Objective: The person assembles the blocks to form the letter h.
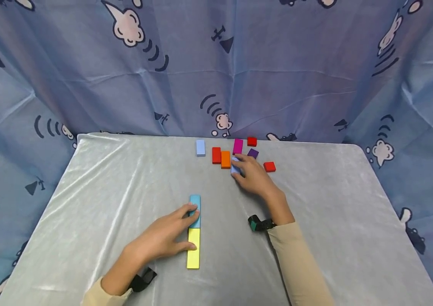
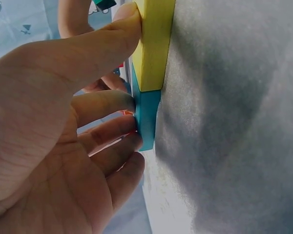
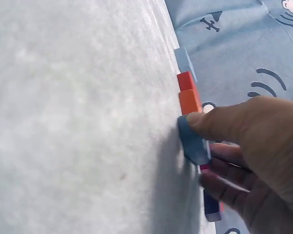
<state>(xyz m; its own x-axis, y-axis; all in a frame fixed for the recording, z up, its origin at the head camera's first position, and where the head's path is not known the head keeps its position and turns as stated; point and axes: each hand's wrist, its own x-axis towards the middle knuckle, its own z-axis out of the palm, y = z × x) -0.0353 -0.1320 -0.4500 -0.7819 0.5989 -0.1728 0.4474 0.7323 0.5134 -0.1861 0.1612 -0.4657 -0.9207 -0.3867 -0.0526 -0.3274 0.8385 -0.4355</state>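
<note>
In the head view, a blue block (image 1: 195,199) and a yellow block (image 1: 193,257) lie end to end in a straight line. My left hand (image 1: 160,238) rests on them, with its thumb touching the yellow block and fingertips on the blue one; the left wrist view shows the two ends meeting. Farther back, my right hand (image 1: 254,174) pinches a light blue block (image 3: 191,141) between thumb and fingers, partly covering it. Just left of that block are an orange block (image 1: 225,160) and a red block (image 1: 216,155), side by side.
Another light blue block (image 1: 200,148) lies near the back edge. Around my right hand are a magenta block (image 1: 238,146), a purple block (image 1: 253,153) and two small red blocks, one at the back (image 1: 252,141). A patterned blue curtain (image 1: 185,85) hangs behind the cloth-covered table (image 1: 124,178).
</note>
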